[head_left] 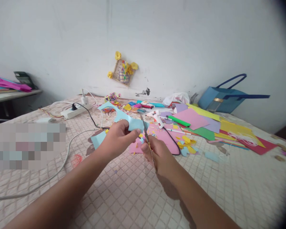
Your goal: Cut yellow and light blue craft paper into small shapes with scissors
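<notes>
A sheet of light blue paper (126, 118) with a curved cut-out edge is pinched in my left hand (120, 136), thumb on top. My right hand (160, 152) grips a pair of scissors (145, 128) with the blades pointing away from me. The blades stand at the right edge of the blue paper; whether they touch it, I cannot tell. Beneath both hands lies a pink sheet (168, 141) scattered with yellow and blue scraps. Another light blue piece (98, 139) rests on the table, left of my left hand.
Beyond my right hand lies a white glue gun (157, 119) with a black cord. A green cutter (178, 121) lies near stacked coloured paper (193, 118). On the left are a power strip (76, 111) and a white cable (68, 152). A blue bag (222, 98) stands back right.
</notes>
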`<act>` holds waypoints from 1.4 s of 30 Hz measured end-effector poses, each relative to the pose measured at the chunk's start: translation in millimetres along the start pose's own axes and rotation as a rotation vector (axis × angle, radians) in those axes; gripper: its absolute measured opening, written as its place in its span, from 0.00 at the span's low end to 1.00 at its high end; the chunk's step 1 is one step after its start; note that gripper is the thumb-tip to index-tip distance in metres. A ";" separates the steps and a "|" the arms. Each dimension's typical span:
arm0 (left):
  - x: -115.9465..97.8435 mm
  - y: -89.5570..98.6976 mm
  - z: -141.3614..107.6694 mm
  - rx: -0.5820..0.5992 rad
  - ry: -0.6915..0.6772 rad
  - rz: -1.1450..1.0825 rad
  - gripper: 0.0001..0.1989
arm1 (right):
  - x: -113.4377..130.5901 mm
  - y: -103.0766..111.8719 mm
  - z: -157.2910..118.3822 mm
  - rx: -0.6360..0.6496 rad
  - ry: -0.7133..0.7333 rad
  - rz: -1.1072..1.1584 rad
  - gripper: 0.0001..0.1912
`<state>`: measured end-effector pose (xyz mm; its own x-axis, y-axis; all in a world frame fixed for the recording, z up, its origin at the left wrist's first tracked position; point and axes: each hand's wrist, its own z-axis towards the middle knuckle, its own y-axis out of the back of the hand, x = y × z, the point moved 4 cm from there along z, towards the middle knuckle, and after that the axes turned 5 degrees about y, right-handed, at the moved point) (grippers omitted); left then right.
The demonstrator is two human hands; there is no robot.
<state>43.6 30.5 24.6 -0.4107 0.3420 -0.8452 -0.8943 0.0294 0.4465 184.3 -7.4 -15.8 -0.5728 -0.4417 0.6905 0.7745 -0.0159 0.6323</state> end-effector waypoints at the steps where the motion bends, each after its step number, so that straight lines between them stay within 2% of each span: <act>1: -0.4 0.7 0.3 0.001 -0.009 0.007 0.12 | -0.5 0.4 0.1 0.002 0.002 -0.006 0.22; 10: -1.1 7.2 5.8 0.065 0.000 -0.016 0.11 | -4.5 4.5 0.4 0.066 0.009 -0.044 0.20; 17: 2.8 9.5 8.8 0.112 -0.031 0.019 0.13 | -3.5 7.2 1.7 0.074 0.020 -0.085 0.22; 24: 8.0 10.0 9.8 0.120 -0.003 -0.044 0.14 | -4.9 8.1 1.0 0.123 -0.018 -0.019 0.23; 26: 6.0 6.9 8.3 0.121 -0.005 -0.151 0.12 | -5.4 7.1 0.9 0.109 -0.019 0.027 0.23; 30: 0.6 -9.2 1.5 0.182 -0.053 -0.550 0.05 | -3.7 3.7 0.2 0.051 -0.004 0.133 0.25; 33: 2.9 -24.0 -5.3 0.191 0.008 -0.765 0.07 | 1.2 0.6 -0.3 0.039 0.034 0.191 0.26; 35: 5.1 -31.4 -9.9 0.165 0.057 -0.815 0.09 | 4.3 -0.8 -0.6 0.042 0.043 0.212 0.26; 37: 5.9 -33.6 -13.6 0.082 0.063 -0.802 0.12 | 6.1 -1.4 -0.9 0.040 0.037 0.215 0.26; 42: 4.8 -29.4 -18.0 -0.093 0.048 -0.633 0.14 | 5.5 -2.0 -1.0 0.048 0.028 0.193 0.25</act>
<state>64.7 14.4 2.2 0.1968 0.2423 -0.9500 -0.9770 0.1293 -0.1694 179.9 -10.7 -13.7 -0.4069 -0.4571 0.7909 0.8550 0.1141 0.5059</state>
